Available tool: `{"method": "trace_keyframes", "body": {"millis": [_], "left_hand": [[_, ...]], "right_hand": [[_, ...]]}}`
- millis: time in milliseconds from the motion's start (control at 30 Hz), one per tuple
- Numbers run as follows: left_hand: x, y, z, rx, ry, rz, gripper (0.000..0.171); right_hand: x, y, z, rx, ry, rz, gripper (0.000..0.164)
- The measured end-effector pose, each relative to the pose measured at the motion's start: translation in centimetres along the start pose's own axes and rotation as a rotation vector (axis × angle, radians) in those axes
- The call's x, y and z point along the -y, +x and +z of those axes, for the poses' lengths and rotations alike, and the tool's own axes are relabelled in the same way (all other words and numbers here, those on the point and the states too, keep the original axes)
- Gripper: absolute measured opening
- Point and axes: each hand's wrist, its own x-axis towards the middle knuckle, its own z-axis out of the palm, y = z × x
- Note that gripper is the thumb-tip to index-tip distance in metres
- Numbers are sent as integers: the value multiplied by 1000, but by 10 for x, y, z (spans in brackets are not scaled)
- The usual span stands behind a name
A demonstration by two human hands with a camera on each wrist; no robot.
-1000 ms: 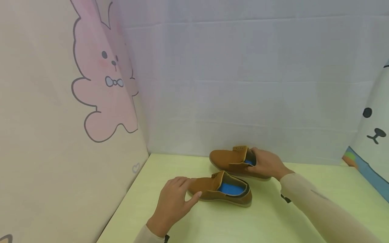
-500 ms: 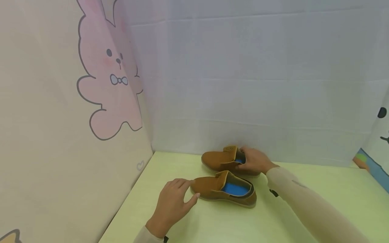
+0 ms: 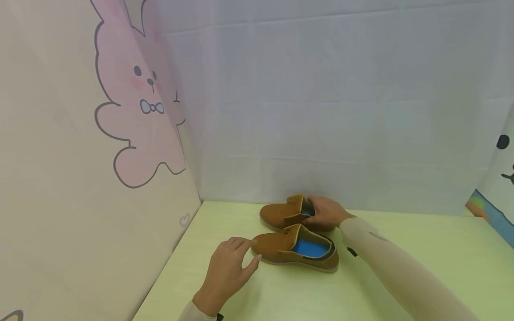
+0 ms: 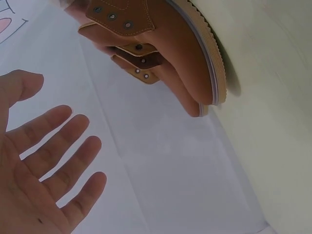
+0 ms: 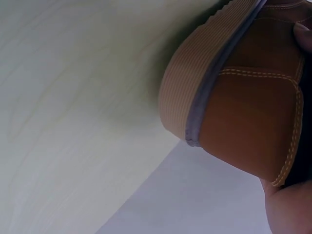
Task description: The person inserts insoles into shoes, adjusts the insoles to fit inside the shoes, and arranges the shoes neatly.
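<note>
Two brown shoes with blue insoles lie side by side, toes to the left. My right hand (image 3: 328,211) grips the far shoe (image 3: 276,215) by its opening, thumb on the near side; the hand covers much of its heel part. In the right wrist view, the heel of this shoe (image 5: 243,124) shows stitching and a ribbed pale sole. Just in front lies the near shoe (image 3: 273,248), its opening in plain sight. By its toe is my left hand (image 3: 226,269), holding nothing. The left wrist view shows that hand's fingers (image 4: 73,168) spread, apart from the shoes.
The shoes are on a pale yellow-green tabletop (image 3: 401,263). Behind it hangs a white cloth (image 3: 341,133), close to the far shoe. A cream cloth with a pink rabbit print (image 3: 136,129) walls the left side; another printed cloth (image 3: 491,218) hangs at the right.
My right hand has brought the far shoe leftward, so its toe is now nearly level with the near shoe's toe. The left hand has stayed about where it was. The head view has shifted slightly.
</note>
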Motion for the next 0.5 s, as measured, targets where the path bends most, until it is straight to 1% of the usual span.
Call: {"method": "trace_keyframes", "body": {"millis": [133, 367, 500], "left_hand": [[1, 2, -2, 12, -5, -9, 29], [2, 1, -1, 18, -18, -14, 28], [3, 0, 1, 9, -25, -15, 28]], "right_hand": [[-1, 0, 1, 21, -15, 4, 78], [0, 3, 2, 42, -6, -4, 80], [-1, 5, 2, 60, -44, 0, 84]]}}
